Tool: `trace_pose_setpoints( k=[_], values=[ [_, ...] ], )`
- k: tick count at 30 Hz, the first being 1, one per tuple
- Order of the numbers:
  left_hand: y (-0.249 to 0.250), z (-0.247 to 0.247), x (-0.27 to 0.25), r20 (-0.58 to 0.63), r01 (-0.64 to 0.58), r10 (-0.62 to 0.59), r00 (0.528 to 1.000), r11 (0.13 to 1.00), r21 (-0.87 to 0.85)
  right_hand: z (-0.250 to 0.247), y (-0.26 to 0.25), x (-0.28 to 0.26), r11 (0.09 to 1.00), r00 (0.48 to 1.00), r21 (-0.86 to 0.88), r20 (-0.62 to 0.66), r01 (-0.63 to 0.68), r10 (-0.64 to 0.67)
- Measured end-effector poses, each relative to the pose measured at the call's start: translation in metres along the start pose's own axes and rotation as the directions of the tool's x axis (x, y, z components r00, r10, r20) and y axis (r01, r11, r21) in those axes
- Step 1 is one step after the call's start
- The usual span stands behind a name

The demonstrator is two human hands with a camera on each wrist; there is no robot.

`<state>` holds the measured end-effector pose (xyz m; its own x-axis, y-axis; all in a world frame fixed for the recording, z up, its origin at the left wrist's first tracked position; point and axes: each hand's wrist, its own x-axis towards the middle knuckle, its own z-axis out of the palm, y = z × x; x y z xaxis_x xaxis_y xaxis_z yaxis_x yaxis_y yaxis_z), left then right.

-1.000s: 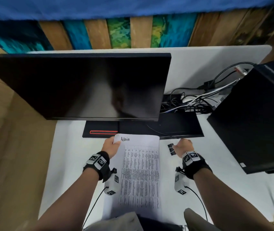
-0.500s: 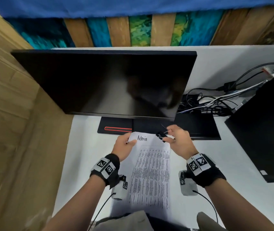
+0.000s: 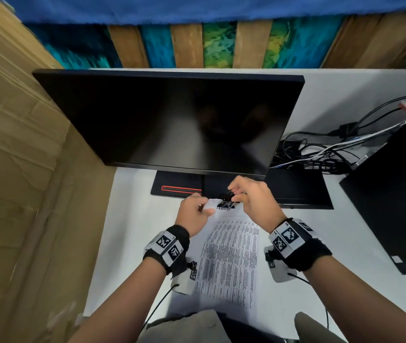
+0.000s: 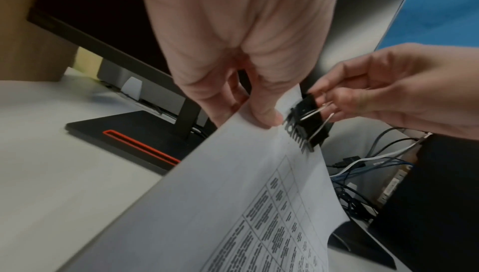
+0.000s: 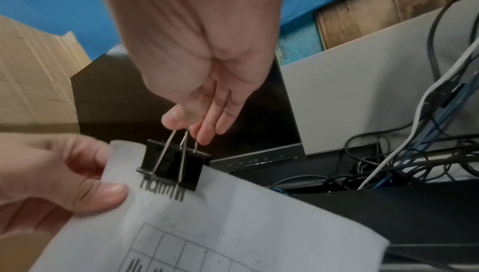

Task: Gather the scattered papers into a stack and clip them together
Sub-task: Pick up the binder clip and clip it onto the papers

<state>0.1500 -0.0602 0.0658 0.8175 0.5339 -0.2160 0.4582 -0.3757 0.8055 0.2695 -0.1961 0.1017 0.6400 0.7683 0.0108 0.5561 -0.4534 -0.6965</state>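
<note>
A stack of white printed papers lies lengthways on the white desk, its far end lifted. My left hand pinches the top left corner of the stack between thumb and fingers. A black binder clip sits on the top edge, over the handwritten heading. My right hand pinches the clip's silver wire handles together between thumb and fingertips.
A dark monitor stands just behind the hands on a black base with a red slot. A black computer case and tangled cables are at the right. A cardboard wall closes the left side.
My right hand took the binder clip from the desk at the right, carried it left and set it on the top edge of the papers. The left hand lifted the corner.
</note>
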Motion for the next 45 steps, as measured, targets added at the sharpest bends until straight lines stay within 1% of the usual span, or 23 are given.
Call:
trace_pose_setpoints(
  k=[2,4,7,10,13,17,20,22,24,26,27,28,30,31,32,33,35,39,42,43,45],
  values=[
    [0.006,0.000,0.000,-0.082,0.008,-0.012,0.997,0.999,-0.050,-0.001,0.000,0.003,0.999,1.000,0.042,0.022,-0.020,0.019],
    [0.009,-0.001,0.000,-0.131,0.044,-0.059,0.990,0.993,-0.113,-0.003,0.001,0.007,0.994,0.999,0.101,0.035,-0.029,0.025],
    [0.013,-0.005,-0.002,-0.122,0.053,-0.073,0.990,0.986,-0.160,-0.006,-0.001,0.012,0.993,0.996,0.117,0.093,-0.012,0.001],
    [0.012,-0.008,-0.002,-0.115,0.052,-0.073,0.991,0.983,-0.173,-0.006,-0.001,0.014,0.994,0.990,0.105,0.141,-0.024,0.009],
    [0.011,-0.009,-0.003,-0.109,0.027,-0.046,0.993,0.985,-0.173,-0.002,0.002,0.012,0.995,0.980,0.086,0.197,-0.040,0.023],
    [0.015,-0.012,-0.008,-0.078,0.036,-0.053,0.996,0.978,-0.206,0.004,0.010,0.010,0.999,0.962,0.051,0.275,-0.011,-0.003],
    [0.016,-0.012,-0.009,-0.043,-0.029,0.020,0.999,0.971,-0.235,0.004,0.009,0.011,0.994,0.962,0.100,0.273,-0.035,0.007],
    [0.020,-0.011,-0.011,-0.001,-0.068,0.068,0.998,0.985,-0.159,0.005,0.005,0.010,0.991,0.962,0.131,0.274,-0.040,0.003],
    [0.017,-0.008,-0.012,0.009,-0.083,0.083,0.997,0.996,-0.041,0.009,0.003,0.007,0.989,0.963,0.147,0.271,-0.030,-0.011],
    [0.015,-0.007,-0.013,-0.028,-0.099,0.099,0.995,0.995,0.009,0.014,0.004,0.004,0.985,0.975,0.171,0.223,-0.037,-0.002],
    [0.015,-0.006,-0.013,-0.039,-0.108,0.109,0.993,0.994,0.034,0.016,0.003,0.003,0.982,0.986,0.184,0.164,-0.031,0.001],
    [0.013,-0.004,-0.011,-0.052,-0.123,0.126,0.991,0.991,0.058,0.018,0.003,0.002,0.984,0.997,0.178,0.076,-0.010,-0.004],
    [0.013,0.001,-0.008,-0.068,-0.134,0.139,0.988,0.988,0.076,0.020,0.003,0.002,0.994,0.991,0.070,-0.109,0.082,-0.074],
    [0.014,0.003,-0.007,-0.086,-0.129,0.135,0.987,0.989,0.074,0.019,0.003,0.001,0.994,0.983,-0.005,-0.144,0.110,-0.110],
    [0.014,0.005,-0.006,-0.110,-0.121,0.128,0.986,0.990,0.069,0.019,0.004,0.000,0.989,0.979,-0.068,-0.151,0.129,-0.138],
    [0.012,0.007,-0.005,-0.137,-0.104,0.112,0.984,0.993,0.060,0.018,0.003,-0.002,0.983,0.979,-0.107,-0.123,0.148,-0.161],
    [0.008,0.009,-0.004,-0.175,-0.068,0.076,0.982,0.996,0.050,0.018,0.003,-0.009,0.970,0.976,-0.124,-0.042,0.207,-0.214],
    [0.000,0.013,-0.006,-0.161,-0.040,0.050,0.986,0.997,0.064,0.018,0.009,-0.019,0.948,0.960,-0.150,0.039,0.280,-0.277],
    [-0.002,0.013,-0.008,-0.153,-0.015,0.030,0.988,0.995,0.096,0.014,0.008,-0.018,0.928,0.933,-0.160,0.187,0.338,-0.307],
    [-0.003,0.012,-0.008,-0.151,-0.004,0.020,0.988,0.995,0.099,0.013,0.006,-0.018,0.932,0.928,-0.140,0.224,0.334,-0.298],
    [-0.005,0.010,-0.008,-0.153,-0.008,0.024,0.988,0.994,0.105,0.011,0.006,-0.017,0.955,0.931,-0.079,0.262,0.285,-0.256]
  ],
)
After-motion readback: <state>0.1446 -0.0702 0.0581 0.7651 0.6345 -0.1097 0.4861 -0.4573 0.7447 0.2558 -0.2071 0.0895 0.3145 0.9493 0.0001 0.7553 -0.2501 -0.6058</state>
